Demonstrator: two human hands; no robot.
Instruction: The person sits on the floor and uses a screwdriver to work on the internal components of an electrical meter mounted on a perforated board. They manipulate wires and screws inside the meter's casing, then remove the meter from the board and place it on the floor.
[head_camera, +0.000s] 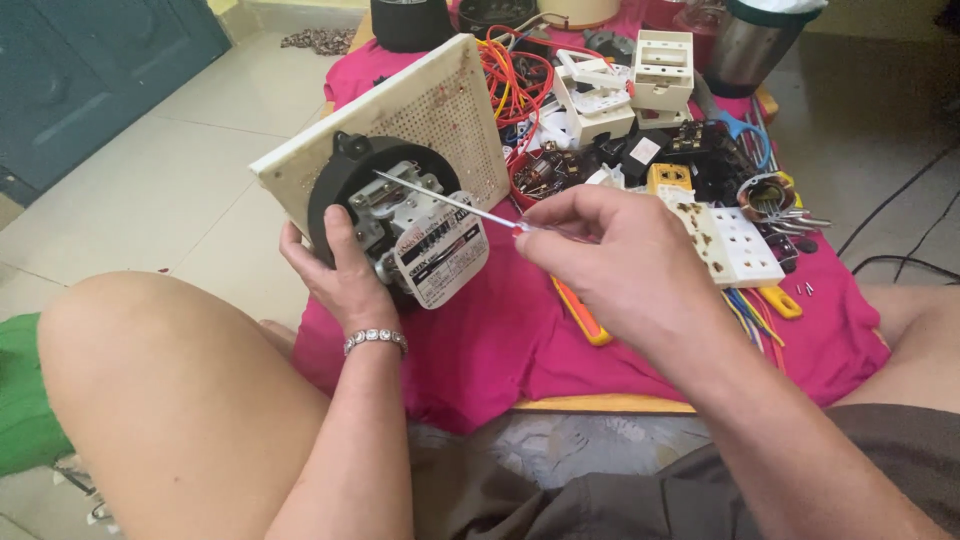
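Right hand gripping screwdriver, left hand gripping black meter w/ white rect. label, on perforated board

A white rectangular label plate with red and black print hangs tilted at the electric meter's four o'clock.

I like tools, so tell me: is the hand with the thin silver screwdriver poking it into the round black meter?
Yes, the right hand aims the thin silver screwdriver so its tip reaches into the round black meter.
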